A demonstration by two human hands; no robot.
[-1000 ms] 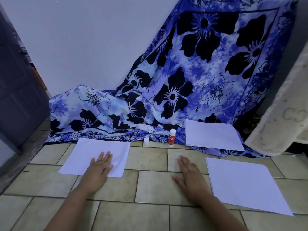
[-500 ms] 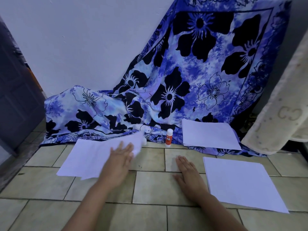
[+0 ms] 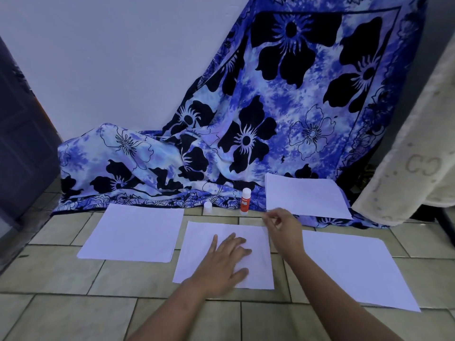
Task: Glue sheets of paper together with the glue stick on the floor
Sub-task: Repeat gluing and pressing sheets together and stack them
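Observation:
A single white sheet (image 3: 197,254) lies on the tiled floor in front of me. My left hand (image 3: 226,257) presses flat on it with spread fingers. Over the sheet's far right corner hovers my right hand (image 3: 283,227), its fingers loosely curled and holding nothing I can see. The orange glue stick (image 3: 245,201) stands upright just beyond the sheet, at the cloth's edge. Its white cap (image 3: 208,207) sits on the floor to the left of it.
A pile of white paper (image 3: 133,232) lies to the left and another (image 3: 357,267) to the right. A third pile (image 3: 305,198) rests on the blue flowered cloth (image 3: 246,143) draped against the wall. A cream towel (image 3: 406,168) hangs at right, a dark door (image 3: 22,134) at left.
My left hand carried one sheet from the left pile to the middle and now presses it down. My right hand lifted off the floor and moved toward the sheet's far right corner.

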